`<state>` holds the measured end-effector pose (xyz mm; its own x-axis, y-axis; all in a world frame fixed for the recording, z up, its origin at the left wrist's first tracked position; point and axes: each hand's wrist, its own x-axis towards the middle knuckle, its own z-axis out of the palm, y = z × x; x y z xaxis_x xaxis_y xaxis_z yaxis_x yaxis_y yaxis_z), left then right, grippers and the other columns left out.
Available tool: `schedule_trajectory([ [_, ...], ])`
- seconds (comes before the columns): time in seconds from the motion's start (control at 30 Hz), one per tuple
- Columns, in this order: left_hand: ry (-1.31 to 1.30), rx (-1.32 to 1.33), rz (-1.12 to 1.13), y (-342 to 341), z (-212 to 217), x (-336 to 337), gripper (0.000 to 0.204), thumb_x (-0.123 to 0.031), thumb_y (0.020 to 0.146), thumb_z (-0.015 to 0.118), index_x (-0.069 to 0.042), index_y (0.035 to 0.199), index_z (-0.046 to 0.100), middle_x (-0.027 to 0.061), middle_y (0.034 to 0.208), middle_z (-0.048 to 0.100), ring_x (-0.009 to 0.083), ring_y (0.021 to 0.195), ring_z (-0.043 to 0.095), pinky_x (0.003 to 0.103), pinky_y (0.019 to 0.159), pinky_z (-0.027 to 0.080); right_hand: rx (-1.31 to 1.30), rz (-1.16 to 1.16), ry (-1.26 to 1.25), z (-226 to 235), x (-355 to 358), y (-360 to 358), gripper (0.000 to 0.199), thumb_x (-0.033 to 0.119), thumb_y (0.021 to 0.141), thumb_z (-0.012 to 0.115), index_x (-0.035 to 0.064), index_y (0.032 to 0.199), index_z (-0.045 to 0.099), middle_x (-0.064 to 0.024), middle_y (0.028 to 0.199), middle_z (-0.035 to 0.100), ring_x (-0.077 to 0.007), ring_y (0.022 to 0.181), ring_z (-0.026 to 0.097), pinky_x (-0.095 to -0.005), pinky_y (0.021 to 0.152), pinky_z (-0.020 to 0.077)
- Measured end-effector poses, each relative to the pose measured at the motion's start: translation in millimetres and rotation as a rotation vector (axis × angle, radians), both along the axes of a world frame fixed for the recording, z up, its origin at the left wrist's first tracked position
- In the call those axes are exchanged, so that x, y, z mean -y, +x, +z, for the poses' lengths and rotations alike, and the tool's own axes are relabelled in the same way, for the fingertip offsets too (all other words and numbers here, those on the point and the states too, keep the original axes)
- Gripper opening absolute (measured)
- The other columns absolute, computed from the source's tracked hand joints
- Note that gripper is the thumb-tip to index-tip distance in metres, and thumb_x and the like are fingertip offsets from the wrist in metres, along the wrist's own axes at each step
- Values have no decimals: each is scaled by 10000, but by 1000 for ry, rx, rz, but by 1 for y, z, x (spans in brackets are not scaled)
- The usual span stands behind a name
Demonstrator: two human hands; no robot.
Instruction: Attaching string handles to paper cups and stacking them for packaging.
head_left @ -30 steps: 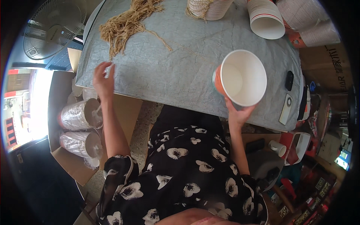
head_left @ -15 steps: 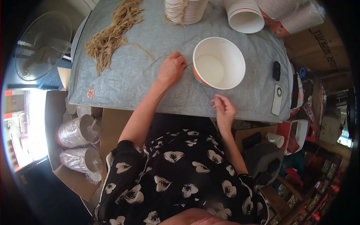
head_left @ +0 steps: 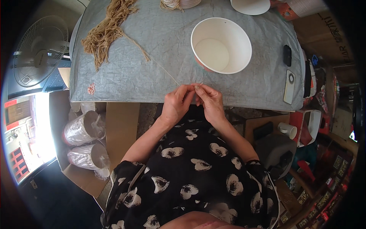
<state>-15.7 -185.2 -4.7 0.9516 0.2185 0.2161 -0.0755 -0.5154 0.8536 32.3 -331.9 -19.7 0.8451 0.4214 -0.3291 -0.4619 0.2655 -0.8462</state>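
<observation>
At grey table edge [head_left: 145, 98], left hand [head_left: 176, 104] and right hand [head_left: 211, 102] pinch twine [head_left: 164, 70], closed grip hiding its end.

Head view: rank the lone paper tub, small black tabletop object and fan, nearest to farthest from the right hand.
1. Lone paper tub: on the table, just beyond the right hand.
2. Small black tabletop object: toward the table's right edge.
3. Fan: left of the table.

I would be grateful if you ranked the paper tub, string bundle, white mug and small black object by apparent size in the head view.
1. Paper tub and string bundle: too close to rank, with the bundle cut off at the top.
2. White mug
3. Small black object
</observation>
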Motion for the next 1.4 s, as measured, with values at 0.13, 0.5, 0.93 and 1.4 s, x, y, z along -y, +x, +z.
schedule_trajectory([
  [0.13, -94, -72, -32, -5, 2, 2, 124, -49, 919, 723, 0, 1021, 674, 103, 860, 744, 177, 715, 735, 293, 584, 567, -10, -21, -19, 1, 3, -1, 230, 212, 1000, 680, 20, 1105, 752, -1, 921, 702, -56, 704, 551, -210, 588, 467],
  [0.5, -173, -32, -35, 7, 40, -3, 133, -82, 834, 811, -54, 961, 786, 68, 888, 697, 135, 619, 595, 265, 562, 500, 757, 36, -447, 17, 6, -1, 129, 1, 966, 637, -30, 1049, 731, -61, 949, 735, -86, 718, 627, -230, 602, 500],
  [0.93, -623, -173, -21, 1, 43, 4, 130, -104, 938, 737, 4, 1004, 768, 56, 894, 704, 76, 663, 627, 220, 574, 515, 131, 101, -43, 35, 38, 0, 193, 182, 984, 698, -7, 1021, 697, 4, 734, 623, -52, 588, 507, -199, 519, 380],
  [1.4, -815, -306, -145, 20, 60, 32, 184, -158, 1000, 670, -33, 1113, 745, 27, 964, 757, 46, 675, 614, 181, 581, 472, 408, -220, -36, 64, 53, 5, 107, 128, 1011, 642, 23, 1031, 650, -6, 805, 613, -50, 600, 471, -189, 528, 374],
])
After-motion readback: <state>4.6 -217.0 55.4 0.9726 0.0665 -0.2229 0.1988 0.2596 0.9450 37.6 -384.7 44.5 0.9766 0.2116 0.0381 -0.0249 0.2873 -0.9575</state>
